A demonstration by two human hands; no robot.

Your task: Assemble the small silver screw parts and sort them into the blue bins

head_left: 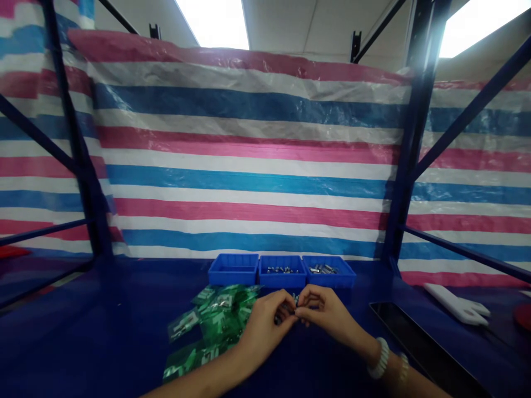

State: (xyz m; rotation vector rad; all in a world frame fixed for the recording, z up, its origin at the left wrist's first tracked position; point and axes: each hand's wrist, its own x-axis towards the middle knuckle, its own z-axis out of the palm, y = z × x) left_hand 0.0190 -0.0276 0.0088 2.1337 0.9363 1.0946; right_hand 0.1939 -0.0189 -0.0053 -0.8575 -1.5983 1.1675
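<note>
My left hand (267, 319) and my right hand (329, 312) meet above the blue tabletop, fingertips pinched together. Between them is something small and dark or metallic, mostly covered by the fingers and too small to name. A little shiny metal shows just behind the fingertips. To the left of my left hand lies a heap of clear and green plastic packets (222, 315) with small parts inside. Beyond the hands stands a row of blue bins: a left bin (233, 279), a middle bin (282, 282) with small metal parts, and a right bin (332, 280) with cylindrical metal pieces.
A flat black slab with a glossy face (427, 348) lies right of my right arm. Farther right is a white forked object (456, 304). Dark blue rack posts (409, 143) rise at both sides, with a striped plastic sheet (249, 155) behind the table (136, 320).
</note>
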